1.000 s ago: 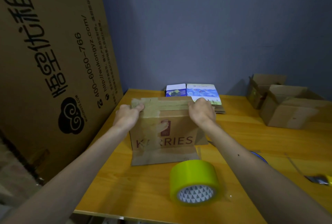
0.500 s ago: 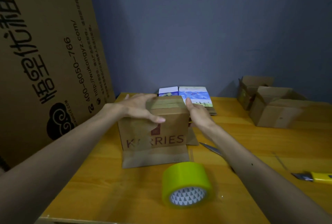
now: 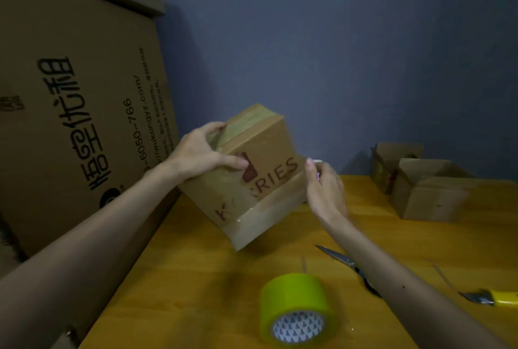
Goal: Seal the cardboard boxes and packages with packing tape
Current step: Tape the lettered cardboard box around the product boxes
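A small brown cardboard box [image 3: 266,169] with red lettering and a taped top is lifted off the table and tilted to the left. My left hand [image 3: 201,152] grips its upper left corner, thumb on the printed face and fingers over the taped top. My right hand [image 3: 325,189] is at the box's right side, fingers raised beside its edge; whether it touches the box is unclear. A roll of yellow-green packing tape [image 3: 295,306] lies on the wooden table [image 3: 196,278] near the front.
A very large printed carton [image 3: 70,110] leans at the left with a smaller box on top. Two open cardboard boxes [image 3: 420,186] stand at the back right. Scissors [image 3: 344,264] and a yellow utility knife [image 3: 493,297] lie on the table at the right.
The box stood on the table with both hands on it; now it is raised and tilted to the left. The left hand moved to its top corner and the right hand to its right side.
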